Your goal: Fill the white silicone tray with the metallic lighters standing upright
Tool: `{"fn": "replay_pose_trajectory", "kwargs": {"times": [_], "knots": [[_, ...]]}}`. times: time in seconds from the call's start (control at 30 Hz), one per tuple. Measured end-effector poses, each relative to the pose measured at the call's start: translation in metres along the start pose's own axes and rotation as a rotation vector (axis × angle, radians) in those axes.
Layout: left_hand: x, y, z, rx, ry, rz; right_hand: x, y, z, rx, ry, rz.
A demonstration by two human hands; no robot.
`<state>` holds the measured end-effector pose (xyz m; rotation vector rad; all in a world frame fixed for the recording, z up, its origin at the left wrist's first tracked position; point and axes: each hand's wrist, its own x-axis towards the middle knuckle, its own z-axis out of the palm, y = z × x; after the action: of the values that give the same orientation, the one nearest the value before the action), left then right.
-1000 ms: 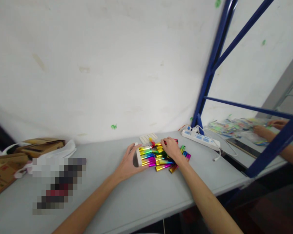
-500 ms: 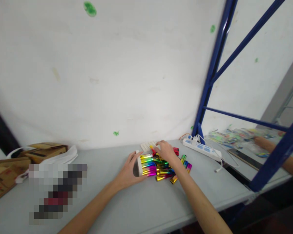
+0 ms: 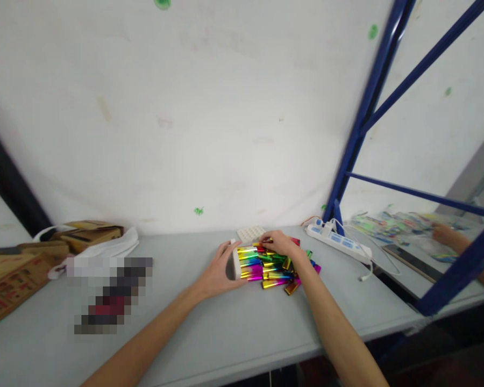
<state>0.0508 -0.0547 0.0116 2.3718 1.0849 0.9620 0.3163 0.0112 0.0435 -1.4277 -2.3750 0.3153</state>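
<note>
My left hand point(image 3: 218, 273) is closed around the left end of a small white tray point(image 3: 237, 263), thumb and fingers on opposite sides. Shiny rainbow-coloured tubes point(image 3: 250, 263), shaped like lighter cases, lie side by side in a row at the tray. My right hand point(image 3: 282, 243) bends over the row's far side, fingers pinched on a red-and-gold tube point(image 3: 261, 245) partly hidden by them. Below and beside this hand, a loose heap of similar tubes point(image 3: 277, 274) lies on the grey table point(image 3: 221, 333).
Behind the hands lies a white gridded tray point(image 3: 250, 233). A power strip point(image 3: 339, 242) with cables sits near the blue rack post point(image 3: 349, 156). Cardboard boxes point(image 3: 20, 279) and a white bag point(image 3: 113, 248) are at left. Another person's hand point(image 3: 447, 235) shows at right.
The red-and-gold tube in my right fingers has come down from a slant to lie along the row. My left hand keeps its hold on the tray. The whole view has shifted slightly.
</note>
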Motion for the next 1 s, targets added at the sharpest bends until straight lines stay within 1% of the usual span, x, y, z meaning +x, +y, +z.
{"fn": "replay_pose_trajectory", "kwargs": {"times": [0.03,0.1,0.17,0.23,0.3,0.37,0.4,0.47,0.53,0.6,0.77,1.0], "knots": [[0.000,0.000,0.000,-0.006,0.001,0.004,-0.002,0.000,-0.001,0.011,0.012,-0.002],[0.001,0.000,0.000,-0.014,0.006,0.012,-0.005,-0.007,-0.002,0.020,0.111,-0.007],[0.001,-0.002,0.001,-0.025,0.015,0.025,-0.005,-0.023,0.000,0.028,0.269,-0.015],[0.002,-0.005,0.004,-0.047,0.035,0.033,-0.004,-0.046,0.005,0.031,0.383,-0.027],[0.003,-0.007,0.007,-0.067,0.052,0.026,-0.005,-0.072,0.015,-0.008,0.400,-0.058],[0.003,-0.007,0.009,-0.076,0.077,0.016,-0.007,-0.093,0.028,-0.112,0.331,-0.120],[0.004,-0.007,0.010,-0.076,0.094,0.012,-0.008,-0.101,0.035,-0.196,0.286,-0.145],[0.004,-0.005,0.011,-0.077,0.135,0.009,-0.011,-0.109,0.047,-0.344,0.238,-0.145],[0.004,-0.005,0.011,-0.086,0.164,0.005,-0.013,-0.108,0.053,-0.429,0.223,-0.132],[0.004,-0.005,0.010,-0.096,0.173,0.001,-0.012,-0.103,0.055,-0.434,0.230,-0.117],[0.004,-0.006,0.008,-0.093,0.149,-0.022,-0.010,-0.084,0.046,-0.335,0.234,-0.026],[0.004,-0.008,0.008,-0.109,0.134,-0.021,-0.013,-0.057,0.039,-0.216,0.259,0.004]]}}
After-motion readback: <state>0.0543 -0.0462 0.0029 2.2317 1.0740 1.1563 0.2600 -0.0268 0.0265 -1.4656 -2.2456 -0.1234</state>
